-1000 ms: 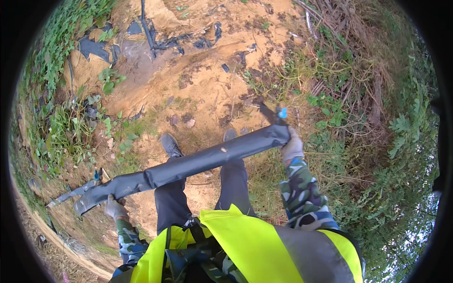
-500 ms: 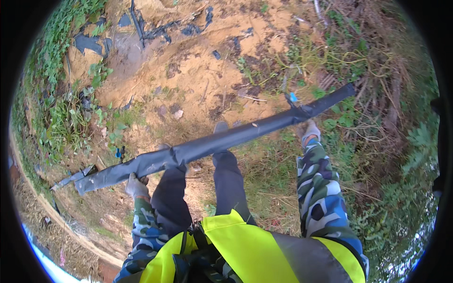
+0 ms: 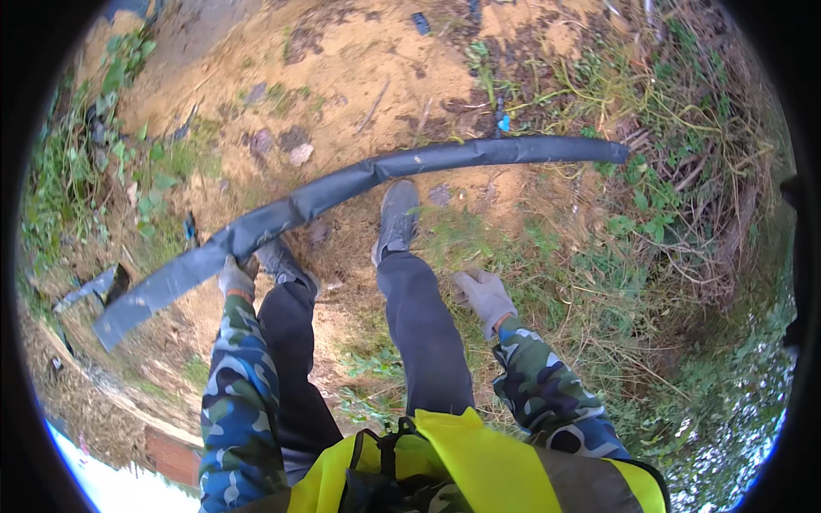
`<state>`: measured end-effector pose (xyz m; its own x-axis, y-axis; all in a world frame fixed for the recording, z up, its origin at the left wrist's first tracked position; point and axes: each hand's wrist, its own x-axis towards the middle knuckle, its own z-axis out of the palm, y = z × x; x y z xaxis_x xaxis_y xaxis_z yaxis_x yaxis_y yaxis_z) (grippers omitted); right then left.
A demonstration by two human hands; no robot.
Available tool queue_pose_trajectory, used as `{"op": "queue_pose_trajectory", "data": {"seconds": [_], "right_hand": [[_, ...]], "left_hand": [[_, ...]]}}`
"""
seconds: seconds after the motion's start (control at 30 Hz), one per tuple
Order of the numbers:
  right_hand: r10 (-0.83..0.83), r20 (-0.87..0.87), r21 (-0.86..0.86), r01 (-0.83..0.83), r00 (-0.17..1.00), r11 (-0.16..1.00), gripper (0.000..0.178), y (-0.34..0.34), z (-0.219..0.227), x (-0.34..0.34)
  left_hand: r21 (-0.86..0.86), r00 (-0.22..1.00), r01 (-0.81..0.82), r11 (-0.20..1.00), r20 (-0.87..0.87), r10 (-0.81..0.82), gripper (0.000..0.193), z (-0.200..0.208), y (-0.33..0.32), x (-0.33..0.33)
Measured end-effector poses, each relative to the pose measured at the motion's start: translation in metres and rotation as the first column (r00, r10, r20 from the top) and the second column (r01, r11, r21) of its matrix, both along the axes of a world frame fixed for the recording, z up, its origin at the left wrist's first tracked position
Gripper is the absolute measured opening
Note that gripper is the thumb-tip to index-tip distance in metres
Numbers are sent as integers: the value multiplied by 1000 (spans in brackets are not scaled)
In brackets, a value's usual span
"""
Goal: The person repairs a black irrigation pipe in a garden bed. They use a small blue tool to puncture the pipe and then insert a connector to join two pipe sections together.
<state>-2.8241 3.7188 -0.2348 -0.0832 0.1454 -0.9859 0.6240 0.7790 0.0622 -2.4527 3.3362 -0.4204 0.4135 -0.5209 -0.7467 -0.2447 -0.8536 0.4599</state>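
A long black lay-flat hose crosses in front of my boots, bowed toward the far side, its left part creased. My left hand, in a pale work glove, is closed on the hose's near edge toward its left end. My right hand, gloved too, hangs apart from the hose over the grass, holding nothing, its fingers loosely bent. A small blue valve on a dark fitting stands at the far edge of the hose, toward its right end.
My boots stand just behind the hose on sandy soil. Dry stalks and brush lie to the right, and leafy plants grow on the left. Another dark fitting and a flat dark strip lie at the left.
My right hand has let go of the hose and drawn back toward me. The hose's right part now lies lower, by the blue valve. The left hand keeps its grip.
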Motion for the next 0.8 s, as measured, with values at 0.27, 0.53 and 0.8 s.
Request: {"op": "queue_pose_trajectory", "data": {"seconds": [0.27,0.53,0.8], "right_hand": [[114,-111,-190,-134,987,973,42,-39,13,-3],[160,-83,-183,-173,984,968,30,-99,43,-1],[368,-126,-139,-384,921,913,30,-137,100,10]], "left_hand": [[326,932,360,874,-90,-350,22,44,-27,49],[357,990,31,934,118,-78,18,168,-13,113],[331,990,43,943,115,-85,27,253,37,198]]}}
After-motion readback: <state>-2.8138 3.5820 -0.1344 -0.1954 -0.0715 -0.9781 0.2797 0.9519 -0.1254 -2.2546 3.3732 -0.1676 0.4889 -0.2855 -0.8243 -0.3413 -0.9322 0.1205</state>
